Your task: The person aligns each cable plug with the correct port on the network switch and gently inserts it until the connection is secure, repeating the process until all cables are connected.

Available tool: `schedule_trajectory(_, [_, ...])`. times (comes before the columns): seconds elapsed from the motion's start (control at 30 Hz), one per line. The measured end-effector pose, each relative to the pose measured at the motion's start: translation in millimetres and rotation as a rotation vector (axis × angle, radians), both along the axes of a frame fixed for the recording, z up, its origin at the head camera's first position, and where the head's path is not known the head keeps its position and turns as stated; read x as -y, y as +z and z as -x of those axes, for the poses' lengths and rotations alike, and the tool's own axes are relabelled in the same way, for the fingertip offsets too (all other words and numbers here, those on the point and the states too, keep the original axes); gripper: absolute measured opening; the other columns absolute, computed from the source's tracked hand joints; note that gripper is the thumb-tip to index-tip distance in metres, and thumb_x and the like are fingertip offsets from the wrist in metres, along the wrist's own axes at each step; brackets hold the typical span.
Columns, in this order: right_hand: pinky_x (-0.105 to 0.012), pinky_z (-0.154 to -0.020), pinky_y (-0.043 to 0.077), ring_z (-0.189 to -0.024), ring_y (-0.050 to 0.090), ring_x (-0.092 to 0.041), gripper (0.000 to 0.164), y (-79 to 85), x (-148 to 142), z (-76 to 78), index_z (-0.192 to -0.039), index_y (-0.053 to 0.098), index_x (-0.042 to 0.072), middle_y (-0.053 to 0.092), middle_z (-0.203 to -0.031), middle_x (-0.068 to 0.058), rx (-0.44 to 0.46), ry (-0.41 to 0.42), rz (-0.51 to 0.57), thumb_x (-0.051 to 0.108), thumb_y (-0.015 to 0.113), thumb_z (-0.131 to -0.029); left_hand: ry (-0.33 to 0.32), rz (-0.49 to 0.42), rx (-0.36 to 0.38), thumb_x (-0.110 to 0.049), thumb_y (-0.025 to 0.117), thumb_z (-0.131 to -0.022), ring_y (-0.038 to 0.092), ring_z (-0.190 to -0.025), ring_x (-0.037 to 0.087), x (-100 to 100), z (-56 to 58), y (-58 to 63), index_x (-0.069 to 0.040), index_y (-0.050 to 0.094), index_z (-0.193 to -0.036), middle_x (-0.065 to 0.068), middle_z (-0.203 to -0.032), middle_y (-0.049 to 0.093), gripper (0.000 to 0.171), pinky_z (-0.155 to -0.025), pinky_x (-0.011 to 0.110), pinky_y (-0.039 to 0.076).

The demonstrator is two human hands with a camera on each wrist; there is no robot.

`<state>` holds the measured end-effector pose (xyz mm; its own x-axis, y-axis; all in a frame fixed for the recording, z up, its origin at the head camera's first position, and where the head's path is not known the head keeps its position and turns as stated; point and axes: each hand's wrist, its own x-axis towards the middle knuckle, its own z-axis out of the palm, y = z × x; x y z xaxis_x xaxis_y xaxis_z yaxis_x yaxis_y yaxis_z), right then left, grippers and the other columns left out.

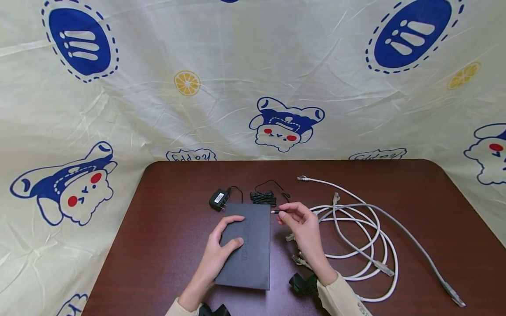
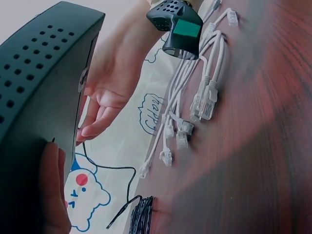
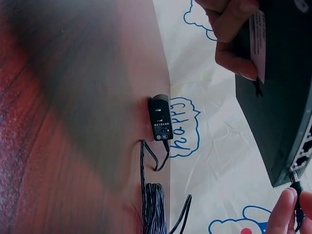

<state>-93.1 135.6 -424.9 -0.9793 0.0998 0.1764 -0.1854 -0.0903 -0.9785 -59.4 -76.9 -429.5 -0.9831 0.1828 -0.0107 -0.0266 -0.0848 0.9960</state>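
Observation:
A dark grey network switch (image 1: 253,263) is tilted up off the table. My left hand (image 1: 216,248) grips it by its left side, thumb and fingers spread over the broad faces. Between thumb and fingertips, my right hand (image 1: 302,228) pinches the black barrel plug (image 3: 297,187) of a power cord. In the right wrist view its metal tip is right at the end of the port row (image 3: 302,155), near the switch's corner. The left wrist view shows the switch's perforated side (image 2: 36,61). The cord's bundled length (image 1: 262,198) lies behind the switch.
A black power adapter (image 1: 218,199) lies on the brown table (image 1: 170,263), behind and left of the switch. Loosely coiled white and grey network cables (image 1: 383,267) spread over the right side, near my right forearm. A printed cloth (image 1: 221,44) hangs behind the table.

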Motion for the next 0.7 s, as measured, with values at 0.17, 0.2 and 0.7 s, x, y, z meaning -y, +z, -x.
schedule_trajectory(0.17, [-0.026, -0.067, 0.054, -0.069, 0.066, -0.015, 0.013, -0.5, 0.9, -1.1, -0.097, 0.061, -0.015, 0.067, -0.084, -0.012, -0.012, -0.006, -0.003, -0.011, 0.062, -0.085, -0.014, 0.017, -0.002, -0.005, 0.063, -0.085, 0.050, -0.099, 0.027, -1.9, -1.3, 0.2, -0.022, 0.057, -0.126, 0.011, -0.121, 0.052, 0.044, -0.074, 0.036, 0.046])
schedule_trajectory(0.2, [-0.026, -0.067, 0.054, -0.070, 0.066, -0.015, 0.012, -0.7, 1.1, -1.2, -0.097, 0.061, -0.014, 0.067, -0.084, -0.012, -0.014, -0.009, -0.003, -0.012, 0.062, -0.085, -0.014, 0.027, -0.008, -0.005, 0.063, -0.085, 0.050, -0.100, 0.027, -2.2, -1.5, 0.2, -0.022, 0.058, -0.126, 0.010, -0.121, 0.052, 0.044, -0.077, 0.036, 0.046])
schedule_trajectory(0.7, [-0.032, -0.069, 0.055, -0.071, 0.067, -0.023, 0.010, 1.2, -0.2, -5.2, -0.094, 0.063, -0.013, 0.066, -0.083, -0.014, 0.017, -0.004, -0.016, -0.009, 0.064, -0.085, -0.105, 0.064, -0.016, -0.006, 0.062, -0.088, 0.048, -0.107, 0.025, -4.7, -5.5, 2.3, -0.021, 0.055, -0.128, 0.007, -0.129, 0.049, 0.043, -0.087, 0.039, 0.041])
